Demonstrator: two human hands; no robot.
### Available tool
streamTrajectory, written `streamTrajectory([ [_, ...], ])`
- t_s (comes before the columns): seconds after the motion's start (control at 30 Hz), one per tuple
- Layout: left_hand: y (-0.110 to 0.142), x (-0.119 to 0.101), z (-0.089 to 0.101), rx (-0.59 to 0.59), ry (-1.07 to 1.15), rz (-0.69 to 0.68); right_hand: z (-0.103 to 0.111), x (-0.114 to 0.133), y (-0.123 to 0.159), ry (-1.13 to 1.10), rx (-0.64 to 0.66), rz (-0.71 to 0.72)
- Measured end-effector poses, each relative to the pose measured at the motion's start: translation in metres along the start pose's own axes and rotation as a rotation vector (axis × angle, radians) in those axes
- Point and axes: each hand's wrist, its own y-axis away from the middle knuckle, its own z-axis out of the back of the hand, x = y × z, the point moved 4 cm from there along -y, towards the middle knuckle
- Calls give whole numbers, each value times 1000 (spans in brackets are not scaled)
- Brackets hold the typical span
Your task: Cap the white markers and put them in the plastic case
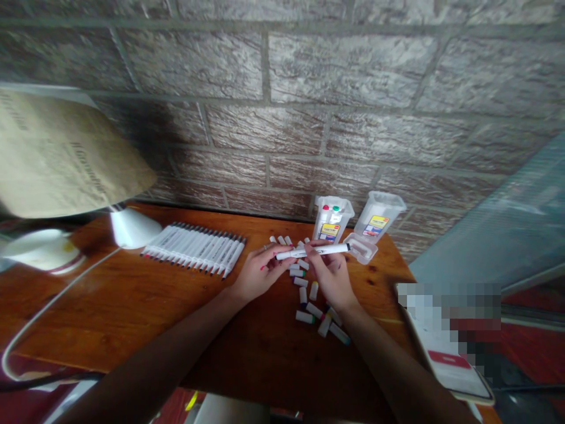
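Note:
A white marker pen (329, 249) with dark ends lies level between my two hands. The fingers of my left hand (258, 274) pinch its left end. Near its middle, my right hand (331, 274) grips it between thumb and fingers. Below and between the hands, several loose white marker caps (304, 317) with coloured ends lie scattered on the wooden table (176, 312). To the left, a neat row of white markers (194, 248) lies side by side. Behind my right hand stands a clear plastic case (334, 219) with a red-tipped and a green-tipped marker in it.
A second clear case (379, 218) stands at the back right, with a clear lid (362, 248) in front. A lamp (132, 227) and a white bowl-like container (42, 250) are at left, with a white cord (62, 288). A tablet (450, 353) lies right. A brick wall rises behind.

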Motion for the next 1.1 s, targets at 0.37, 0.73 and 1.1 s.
streamTrajectory([
  [0.37,0,-8,0,5,-1,-21,-2,-1,2,56,45,9],
  [0.73,-1,-13,1,5,-32,-46,-1,-5,4,52,32,-46],
  [1.1,-3,4,4,-111,283,279,15,-7,-12,-260,-175,-183],
])
